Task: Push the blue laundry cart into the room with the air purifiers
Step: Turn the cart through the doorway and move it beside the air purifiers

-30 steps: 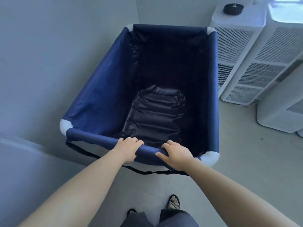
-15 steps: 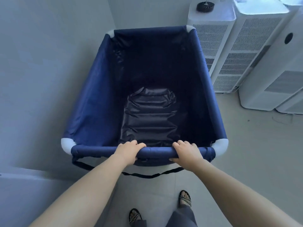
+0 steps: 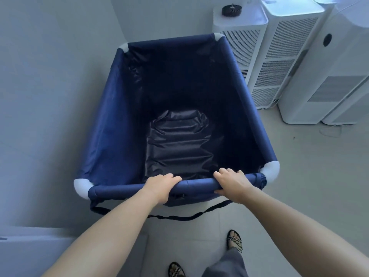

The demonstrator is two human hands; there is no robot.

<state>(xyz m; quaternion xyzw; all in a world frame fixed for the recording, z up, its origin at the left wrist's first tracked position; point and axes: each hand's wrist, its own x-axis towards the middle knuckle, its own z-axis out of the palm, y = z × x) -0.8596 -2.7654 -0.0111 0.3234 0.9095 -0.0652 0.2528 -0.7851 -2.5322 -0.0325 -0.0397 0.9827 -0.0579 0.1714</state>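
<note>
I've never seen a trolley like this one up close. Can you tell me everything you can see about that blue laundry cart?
The blue laundry cart is a deep, open-topped bin of navy fabric, wider at the rim than at the bottom, stretched over tubes with white corner pieces. Its inside is dark and shiny, with a wrinkled base and no laundry. A black strap hangs below the near rail. The left hand and right hand grip that rail. The cart stands on pale floor, wall to its left, white air purifiers close on its right.
</note>
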